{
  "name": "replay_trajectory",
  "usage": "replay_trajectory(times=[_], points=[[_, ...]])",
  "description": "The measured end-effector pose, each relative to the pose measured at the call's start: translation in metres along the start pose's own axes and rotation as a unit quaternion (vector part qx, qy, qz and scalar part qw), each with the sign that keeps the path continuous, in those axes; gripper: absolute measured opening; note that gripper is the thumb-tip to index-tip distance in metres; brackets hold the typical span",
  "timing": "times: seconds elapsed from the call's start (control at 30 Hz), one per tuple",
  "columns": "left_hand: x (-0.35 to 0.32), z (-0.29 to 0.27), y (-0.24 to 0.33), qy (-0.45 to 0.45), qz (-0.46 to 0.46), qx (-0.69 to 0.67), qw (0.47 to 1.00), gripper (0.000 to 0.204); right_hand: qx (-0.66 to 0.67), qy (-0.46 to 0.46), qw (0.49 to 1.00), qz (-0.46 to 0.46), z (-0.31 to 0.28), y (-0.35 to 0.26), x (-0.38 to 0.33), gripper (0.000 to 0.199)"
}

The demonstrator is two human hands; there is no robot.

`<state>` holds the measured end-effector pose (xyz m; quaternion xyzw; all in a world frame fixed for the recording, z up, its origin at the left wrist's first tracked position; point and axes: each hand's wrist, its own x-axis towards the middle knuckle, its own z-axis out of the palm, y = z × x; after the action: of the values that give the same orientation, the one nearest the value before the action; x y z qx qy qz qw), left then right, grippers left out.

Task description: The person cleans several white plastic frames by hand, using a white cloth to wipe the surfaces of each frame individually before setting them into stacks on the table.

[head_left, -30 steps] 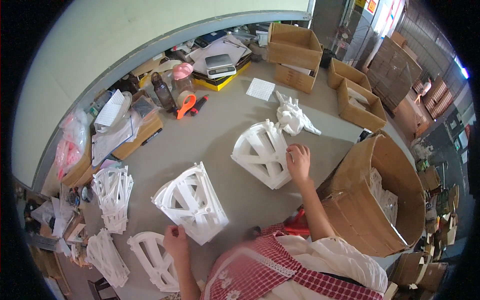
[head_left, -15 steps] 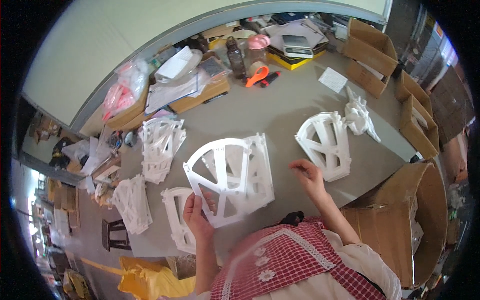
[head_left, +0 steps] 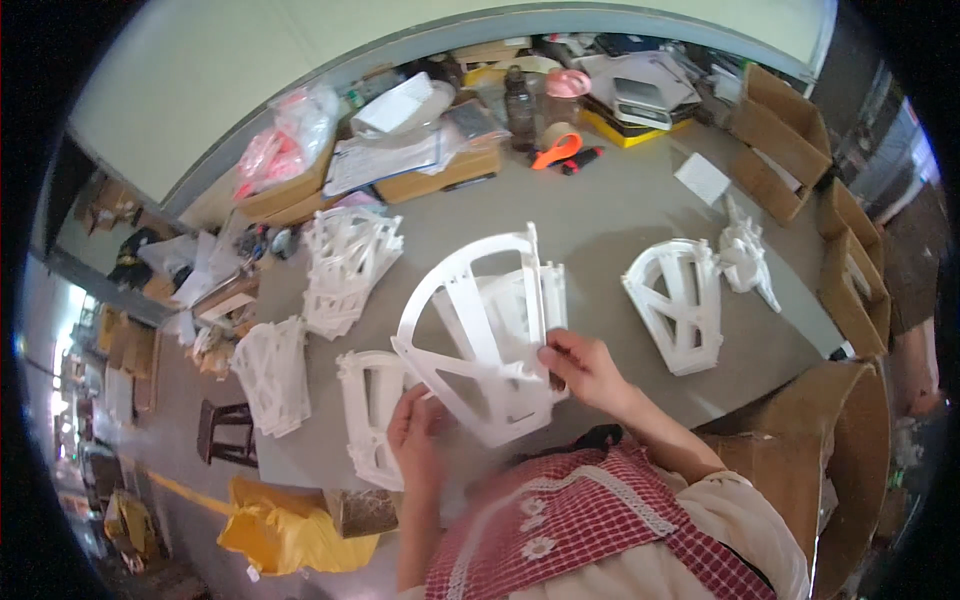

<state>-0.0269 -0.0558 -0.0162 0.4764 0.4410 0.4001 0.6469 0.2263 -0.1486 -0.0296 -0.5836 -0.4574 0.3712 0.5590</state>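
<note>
A white plastic fan-shaped frame with cut-out openings is held up tilted in front of me. My right hand is closed on its straight right edge, fingers and thumb pinching it. Beside the frame's lower left edge is my left hand, smeared by motion; whether it touches the frame I cannot tell. Behind the held frame, partly hidden, more white frames lie on the grey table. Left of it lies a white part with a long opening, half covered by my left hand.
Stacks of white frames lie at left and right. White plastic pieces lie beyond. An orange tape roll, a bottle and a scale stand at the back. A big cardboard box stands right.
My right hand has moved left and taken hold of the frame's right edge. The frame has turned and risen. My left hand has shifted lower along its left edge. The view has shifted slightly.
</note>
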Motion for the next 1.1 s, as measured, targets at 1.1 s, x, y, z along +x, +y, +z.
replay_trajectory(times=[1.1], points=[[0.082,0.015,-0.072,-0.049,0.071,0.481,0.872,0.037,-0.359,0.052,0.915,0.178,-0.010,0.076,0.046,0.036]])
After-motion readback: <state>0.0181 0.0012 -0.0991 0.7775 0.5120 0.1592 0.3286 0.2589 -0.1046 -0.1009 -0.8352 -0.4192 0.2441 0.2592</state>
